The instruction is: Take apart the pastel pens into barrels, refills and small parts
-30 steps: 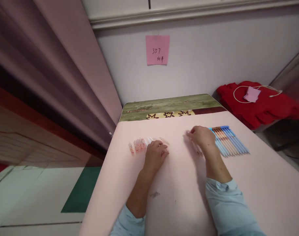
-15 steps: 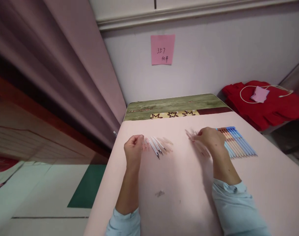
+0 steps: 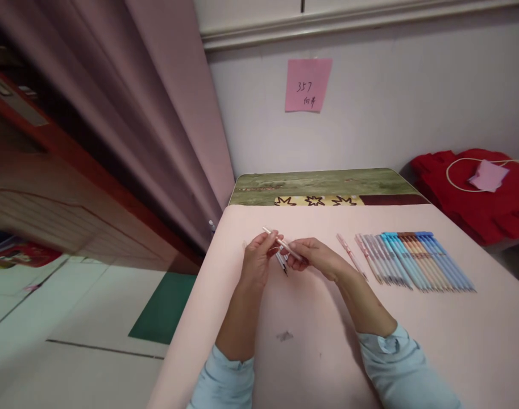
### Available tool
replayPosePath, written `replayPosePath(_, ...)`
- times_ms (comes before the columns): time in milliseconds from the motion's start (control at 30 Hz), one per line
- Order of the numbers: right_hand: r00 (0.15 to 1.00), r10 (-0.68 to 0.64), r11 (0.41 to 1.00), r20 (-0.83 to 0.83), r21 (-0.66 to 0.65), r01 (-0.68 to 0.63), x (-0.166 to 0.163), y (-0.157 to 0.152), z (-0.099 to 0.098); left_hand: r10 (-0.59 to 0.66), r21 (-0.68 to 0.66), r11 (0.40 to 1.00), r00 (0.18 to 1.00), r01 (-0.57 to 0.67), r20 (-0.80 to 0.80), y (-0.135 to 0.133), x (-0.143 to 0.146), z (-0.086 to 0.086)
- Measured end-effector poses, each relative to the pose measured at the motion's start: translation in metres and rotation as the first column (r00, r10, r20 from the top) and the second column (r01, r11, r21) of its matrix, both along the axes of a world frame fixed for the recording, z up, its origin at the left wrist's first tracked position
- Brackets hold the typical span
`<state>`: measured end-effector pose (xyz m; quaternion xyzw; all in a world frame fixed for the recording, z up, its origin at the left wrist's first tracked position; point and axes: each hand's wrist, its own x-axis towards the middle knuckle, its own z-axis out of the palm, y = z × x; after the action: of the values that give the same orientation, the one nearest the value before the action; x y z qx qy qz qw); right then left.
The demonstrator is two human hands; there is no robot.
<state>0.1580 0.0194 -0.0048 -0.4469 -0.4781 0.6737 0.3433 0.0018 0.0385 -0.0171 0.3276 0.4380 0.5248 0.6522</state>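
Pen (image 3: 283, 245) is held btwn both hands, over L part of table (image 3: 310, 318). Its lower end is partly merged w/ R fingers; which end is the tip can't be told. White rods (image 3: 282, 264) below are mostly covered by the hands; only dark-tipped near ends seen, count can't be made. Grey scrap (image 3: 285, 336) on near table too small to ID. Both sleeves (image 3: 402, 363) cut off at bottom edge, red cloth (image 3: 468, 210) at R edge. Pen long axis: diagonal, one end pointed far-L, other near-R; tilt vs table unclear. L hand (image 3: 258, 257): pen pinched btwn thumb & fingers nr upper end. R hand (image 3: 316, 257): pen pinched nr lower end, fingers curled. Pen row (image 3: 425, 261) laid out to R, tips twd near side; pink pen (image 3: 352, 257) just beside it, on L.
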Motion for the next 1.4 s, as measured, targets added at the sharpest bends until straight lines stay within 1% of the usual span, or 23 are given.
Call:
replayPosePath(33, 1.000, 0.010, 1.000, -0.007, 0.002, -0.010, 0.002, 0.000, 0.001, 0.010, -0.002, 1.000, 1.000, -0.010, 0.002, 0.000, -0.001, 0.000)
replayPosePath(100, 0.999, 0.025, 1.000, -0.028, 0.015, -0.024, 0.004, -0.001, 0.003, -0.010, 0.004, 1.000, 1.000, 0.010, 0.019, -0.001, -0.001, 0.002)
replayPosePath(167, 0.997, 0.035, 0.999, -0.065, 0.012, -0.034, 0.004, -0.001, 0.003, -0.063, 0.020, 0.998, 0.997, 0.062, 0.052, -0.002, -0.002, 0.003)
replayPosePath(267, 0.990, 0.069, 0.997, -0.121, -0.026, -0.072, 0.003, 0.000, -0.002, -0.190, 0.044, 0.981, 0.980, 0.187, 0.064, -0.004, -0.004, 0.006)
replayPosePath(333, 0.988, 0.079, 0.996, -0.130, -0.031, -0.084, 0.002, 0.000, -0.004, -0.219, 0.059, 0.975, 0.974, 0.216, 0.055, -0.005, -0.005, 0.007)
replayPosePath(367, 0.989, 0.078, 0.996, -0.129, -0.022, -0.081, 0.002, 0.001, -0.005, -0.204, 0.069, 0.977, 0.978, 0.200, 0.053, -0.005, -0.005, 0.007)
replayPosePath(433, 0.991, 0.052, 0.999, -0.124, 0.009, -0.051, 0.002, 0.001, -0.005, -0.133, 0.087, 0.988, 0.990, 0.128, 0.054, -0.004, -0.002, 0.005)
replayPosePath(567, 0.995, -0.010, 0.997, -0.101, 0.080, 0.018, -0.002, 0.002, -0.003, -0.026, 0.076, 0.997, 0.999, 0.024, 0.033, -0.004, 0.004, 0.001)
replayPosePath(633, 0.996, -0.026, 0.993, -0.081, 0.115, 0.035, -0.004, 0.002, -0.003, 0.000, 0.064, 0.998, 1.000, -0.001, 0.023, -0.004, 0.006, 0.000)
replayPosePath(733, 0.994, -0.109, 0.979, -0.024, 0.171, 0.112, -0.005, 0.003, -0.006, 0.027, 0.048, 0.998, 0.999, -0.028, 0.026, -0.003, 0.006, 0.000)
replayPosePath(833, 0.985, -0.173, 0.970, 0.024, 0.179, 0.166, -0.005, 0.003, -0.009, 0.046, 0.037, 0.998, 0.998, -0.048, 0.040, -0.002, 0.005, 0.000)
replayPosePath(900, 0.989, -0.148, 0.979, 0.028, 0.144, 0.142, -0.004, 0.002, -0.008, 0.056, 0.040, 0.998, 0.997, -0.058, 0.053, -0.001, 0.005, 0.000)
replayPosePath(1033, 0.999, -0.043, 0.999, 0.018, 0.013, 0.043, -0.003, 0.001, -0.004, 0.059, 0.041, 0.997, 0.995, -0.062, 0.083, 0.000, 0.003, -0.001)
replayPosePath(1100, 1.000, -0.018, 1.000, 0.002, 0.020, 0.018, -0.003, 0.001, -0.004, 0.069, 0.026, 0.997, 0.993, -0.071, 0.092, 0.000, 0.003, 0.001)
replayPosePath(1167, 0.998, -0.049, 0.997, -0.046, 0.056, 0.052, -0.002, 0.002, -0.006, 0.088, 0.013, 0.996, 0.991, -0.090, 0.100, 0.000, 0.003, 0.002)
replayPosePath(1233, 0.992, -0.085, 0.994, -0.092, 0.064, 0.091, -0.002, 0.003, -0.007, 0.093, 0.013, 0.995, 0.990, -0.095, 0.107, 0.000, 0.003, 0.003)
replayPosePath(1300, 0.994, -0.079, 0.995, -0.081, 0.047, 0.083, -0.002, 0.002, -0.007, 0.086, 0.025, 0.996, 0.990, -0.089, 0.108, 0.000, 0.003, 0.003)
replayPosePath(1400, 1.000, -0.025, 0.999, -0.012, 0.022, 0.025, -0.004, 0.001, -0.005, 0.072, 0.034, 0.997, 0.992, -0.075, 0.099, 0.000, 0.003, 0.002)
